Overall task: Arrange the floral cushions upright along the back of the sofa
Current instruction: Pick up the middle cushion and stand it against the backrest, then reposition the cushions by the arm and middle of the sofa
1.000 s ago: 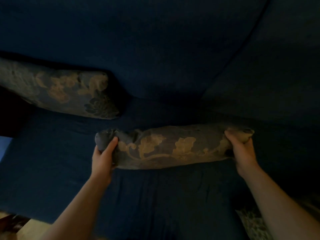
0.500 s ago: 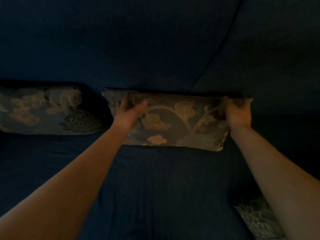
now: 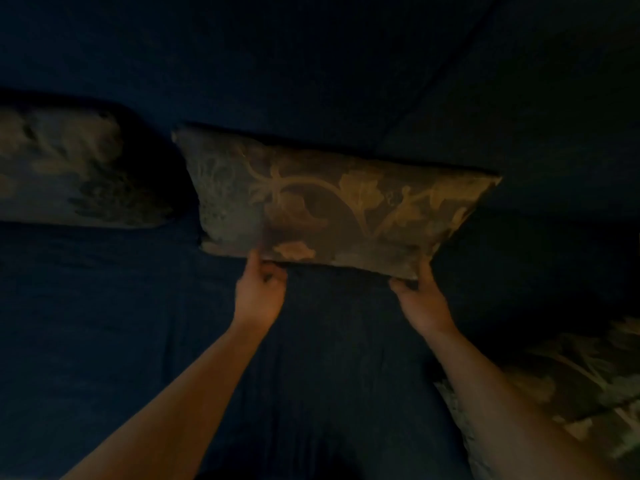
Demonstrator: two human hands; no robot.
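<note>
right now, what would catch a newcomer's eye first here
The floral cushion in the middle, propped against the dark blue sofa back, with the left hand and right hand at its lower edge. Another cushion leans at the left; a third lies at lower right.

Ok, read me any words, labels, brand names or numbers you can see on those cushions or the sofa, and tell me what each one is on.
None: no readable text shows anywhere.
Middle floral cushion, held at its lower edge by the left hand and right hand: only a leaf-and-vine pattern.
Left cushion: blurred pattern, no text.
Cushion at lower right: pattern only.
Dark blue sofa: plain fabric, no tag visible.
</note>
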